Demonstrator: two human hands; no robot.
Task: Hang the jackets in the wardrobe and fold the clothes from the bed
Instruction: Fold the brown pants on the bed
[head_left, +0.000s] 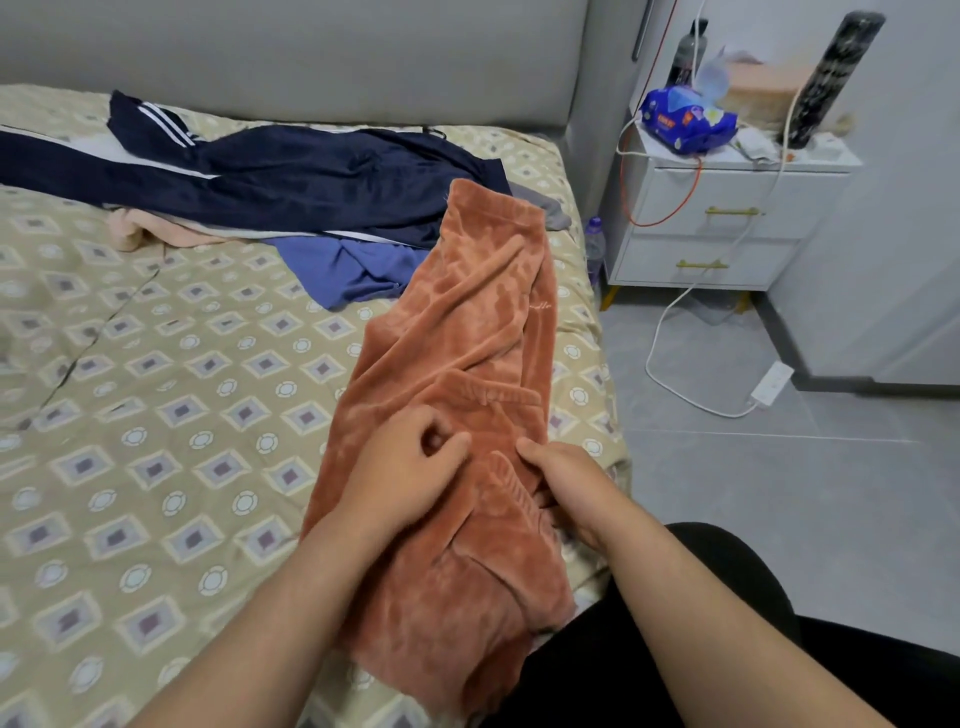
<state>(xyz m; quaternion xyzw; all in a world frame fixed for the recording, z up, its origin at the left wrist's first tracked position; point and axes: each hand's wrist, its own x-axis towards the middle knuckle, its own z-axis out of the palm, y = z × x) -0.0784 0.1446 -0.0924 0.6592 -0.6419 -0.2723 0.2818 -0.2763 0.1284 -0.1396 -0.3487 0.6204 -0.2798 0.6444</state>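
Rust-coloured velvet, the garment (467, 322) lies lengthwise along the right edge of the bed (156, 415). Its near end hangs off the near right corner against the person's black-clad leg (623, 675), and its far end reaches toward the head of the bed. Both bare forearms stretch out over its near half.

The left grip (410, 462) rests knuckles-up on the garment with its fingers curled. I cannot tell whether it pinches any cloth. Just beside it, toward the bed's right edge, the right grip (563, 480) holds a raised fold of the garment, thumb on top and fingers tucked in beneath.

Farther up the bed, a blue cloth (353, 270) lies crumpled, partly under the garment's left side. Behind it a navy tracksuit (322, 176) with white stripes sprawls across the bed and covers part of a peach cloth (150, 228). A bit of grey cloth (557, 217) shows at the right edge by the garment's far end. The grey headboard (311, 52) stands behind.

On the floor (779, 493) to the right are a white power strip (772, 384) and a bottle (595, 249). Past them, a white nightstand (717, 234) carries a blue tissue pack (685, 122).
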